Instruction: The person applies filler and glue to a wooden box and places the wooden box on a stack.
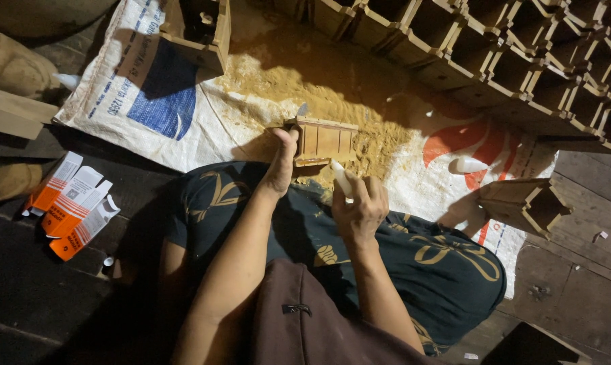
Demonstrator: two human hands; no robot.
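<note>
Seated person's left hand grips a small wooden box over sawdust; right hand, closed around a white glue bottle, appears mid-gluing; steady squeezing likely follows.

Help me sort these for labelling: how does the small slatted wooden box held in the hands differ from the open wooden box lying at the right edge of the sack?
The small slatted wooden box is gripped by the left hand, while the open wooden box lies untouched. The held box shows its slatted side; the other shows its open mouth with an inner divider. The held box sits by the sawdust pile; the other on bare sack. Both are bare tan wood.
</note>
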